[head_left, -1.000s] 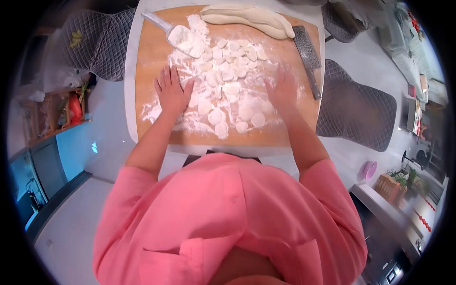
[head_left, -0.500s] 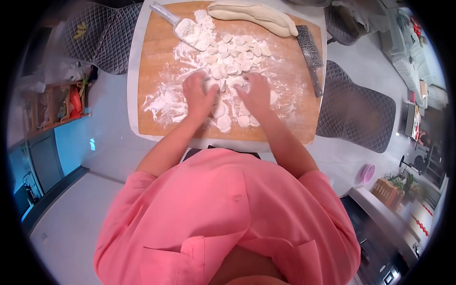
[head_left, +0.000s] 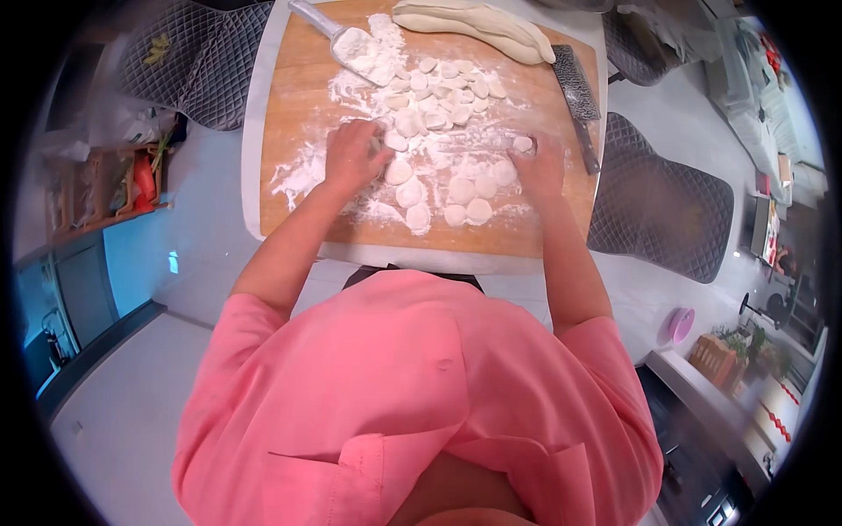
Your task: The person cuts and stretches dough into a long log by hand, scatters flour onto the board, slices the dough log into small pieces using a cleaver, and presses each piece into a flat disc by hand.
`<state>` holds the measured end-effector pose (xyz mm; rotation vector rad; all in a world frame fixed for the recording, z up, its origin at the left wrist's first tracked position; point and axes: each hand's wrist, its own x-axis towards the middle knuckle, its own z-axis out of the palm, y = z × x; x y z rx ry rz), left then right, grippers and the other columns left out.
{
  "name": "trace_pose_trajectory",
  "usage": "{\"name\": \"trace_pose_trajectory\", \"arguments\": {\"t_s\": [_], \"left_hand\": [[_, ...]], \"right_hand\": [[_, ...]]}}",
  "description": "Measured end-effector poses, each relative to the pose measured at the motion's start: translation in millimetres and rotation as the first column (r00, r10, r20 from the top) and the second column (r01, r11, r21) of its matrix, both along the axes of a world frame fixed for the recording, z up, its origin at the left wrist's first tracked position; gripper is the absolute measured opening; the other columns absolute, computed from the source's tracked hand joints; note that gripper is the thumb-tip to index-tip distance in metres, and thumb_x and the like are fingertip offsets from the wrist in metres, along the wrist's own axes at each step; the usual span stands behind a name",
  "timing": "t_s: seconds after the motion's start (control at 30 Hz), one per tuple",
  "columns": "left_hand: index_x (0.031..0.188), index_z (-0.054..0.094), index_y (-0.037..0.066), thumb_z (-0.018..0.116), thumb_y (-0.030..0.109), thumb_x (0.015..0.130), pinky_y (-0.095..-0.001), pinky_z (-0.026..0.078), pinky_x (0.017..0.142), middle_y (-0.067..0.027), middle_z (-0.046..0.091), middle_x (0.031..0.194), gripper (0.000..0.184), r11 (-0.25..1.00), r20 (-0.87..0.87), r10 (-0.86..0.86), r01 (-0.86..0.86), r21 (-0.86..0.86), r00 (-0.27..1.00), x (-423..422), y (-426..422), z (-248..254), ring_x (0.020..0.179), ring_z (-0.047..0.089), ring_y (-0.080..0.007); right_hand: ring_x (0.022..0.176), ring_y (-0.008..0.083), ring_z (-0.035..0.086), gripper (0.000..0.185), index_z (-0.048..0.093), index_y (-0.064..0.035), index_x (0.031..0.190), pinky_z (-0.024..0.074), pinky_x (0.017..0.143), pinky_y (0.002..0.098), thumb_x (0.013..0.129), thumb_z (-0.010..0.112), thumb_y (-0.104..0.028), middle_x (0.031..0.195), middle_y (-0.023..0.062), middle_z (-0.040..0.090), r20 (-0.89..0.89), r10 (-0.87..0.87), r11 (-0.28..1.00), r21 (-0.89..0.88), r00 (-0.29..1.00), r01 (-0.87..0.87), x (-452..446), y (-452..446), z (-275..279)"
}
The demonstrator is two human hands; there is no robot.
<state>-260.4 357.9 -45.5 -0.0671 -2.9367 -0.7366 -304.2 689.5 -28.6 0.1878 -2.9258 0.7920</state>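
My left hand rests at the left of the floured wooden board, fingers curled beside a small dough piece. At the right, my right hand has its fingers closed on another small dough piece. Flattened dough rounds lie between the hands, in one group near my left hand and another near my right. Beyond them is a pile of small dough pieces on loose flour.
At the board's back lie a flour-filled scoop and a long dough roll. A cleaver lies along the right edge. Quilted chairs stand around the table.
My hands went from flat and wide apart to close together at the middle, then moved apart again. A small dough piece is now at my right fingertips.
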Motion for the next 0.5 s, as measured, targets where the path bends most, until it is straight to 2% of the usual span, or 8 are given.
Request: {"name": "trace_pose_trajectory", "arguments": {"t_s": [0.07,0.1,0.17,0.27,0.3,0.37,0.5], "left_hand": [[0.101,0.06,0.01,0.073,0.026,0.078,-0.0422,0.038,0.089,-0.0075,0.06,0.102,0.031,0.985,0.153,-0.168,0.172,-0.018,0.974,-3.9,14.0,4.6,0.1,0.055,-0.0272],[0.101,0.06,0.01,0.073,0.026,0.078,-0.0422,0.038,0.089,-0.0075,0.06,0.102,0.031,0.985,0.152,-0.168,0.172,-0.018,0.974,-5.0,22.5,8.4,0.1,0.055,-0.0272],[0.102,0.06,0.01,0.072,0.024,0.078,-0.0423,0.037,0.091,-0.0078,0.06,0.104,0.031,0.993,0.152,-0.012,0.03,-0.117,0.988,-5.9,36.5,14.8,0.102,0.055,-0.027],[0.103,0.061,0.009,0.071,0.021,0.078,-0.0419,0.036,0.094,-0.0095,0.06,0.105,0.03,0.981,0.214,0.077,-0.036,-0.19,0.974,-17.9,32.1,3.0,0.104,0.054,-0.0279],[0.103,0.061,0.009,0.071,0.021,0.078,-0.0419,0.036,0.094,-0.0095,0.06,0.105,0.03,0.981,0.213,0.075,-0.034,-0.19,0.974,-19.8,24.8,3.1,0.104,0.054,-0.0279],[0.104,0.061,0.008,0.069,0.017,0.079,-0.0427,0.038,0.095,-0.012,0.059,0.106,0.028,0.991,0.026,0.118,-0.117,-0.063,0.993,-21.3,0.8,4.8,0.105,0.054,-0.0297],[0.105,0.061,0.006,0.067,0.013,0.079,-0.0432,0.041,0.094,-0.0138,0.059,0.108,0.027,0.992,0.004,0.115,-0.114,-0.057,0.993,-28.5,-43.6,-12.2,0.107,0.053,-0.0317]], "right_hand": [[0.104,0.0354,0.055,0.033,0.065,-0.0037,0.101,0.0424,0.093,0.0439,0.073,0.074,-0.018,0.106,0.017,0.063,0.031,-0.059,0.998,-0.002,0.998,0.059,-0.4,0.2,-6.7],[0.104,0.0357,0.055,0.034,0.065,-0.0034,0.102,0.0424,0.092,0.044,0.074,0.074,-0.019,0.105,0.0175,0.062,0.016,-0.064,0.998,-0.008,0.998,0.064,-1.6,-1.3,-14.3],[0.104,0.036,0.055,0.034,0.065,-0.0031,0.103,0.0425,0.092,0.0441,0.074,0.074,-0.019,0.104,0.018,0.062,-0.001,-0.074,0.997,-0.014,0.997,0.074,-2.8,1.6,-25.7],[0.104,0.0361,0.054,0.037,0.064,-0.0033,0.104,0.0426,0.092,0.0439,0.074,0.075,-0.02,0.104,0.0187,0.061,0.01,-0.008,0.999,-0.046,1.0,0.008,-3.3,3.9,-16.6],[0.104,0.0361,0.054,0.037,0.064,-0.0035,0.105,0.0425,0.092,0.0437,0.074,0.075,-0.021,0.105,0.0187,0.061,0.029,-0.006,0.999,-0.037,1.0,0.007,-4.6,4.8,-12.0],[0.105,0.036,0.054,0.038,0.063,-0.0036,0.106,0.0424,0.092,0.0434,0.074,0.075,-0.021,0.106,0.0186,0.061,0.048,-0.003,1.0,-0.03,0.999,0.005,-6.2,7.5,-10.8],[0.105,0.0363,0.054,0.043,0.062,-0.0039,0.112,0.0428,0.093,0.043,0.075,0.075,-0.022,0.109,0.0186,0.061,0.107,0.055,0.997,0.047,0.993,-0.06,-10.8,20.2,-18.0]]}}
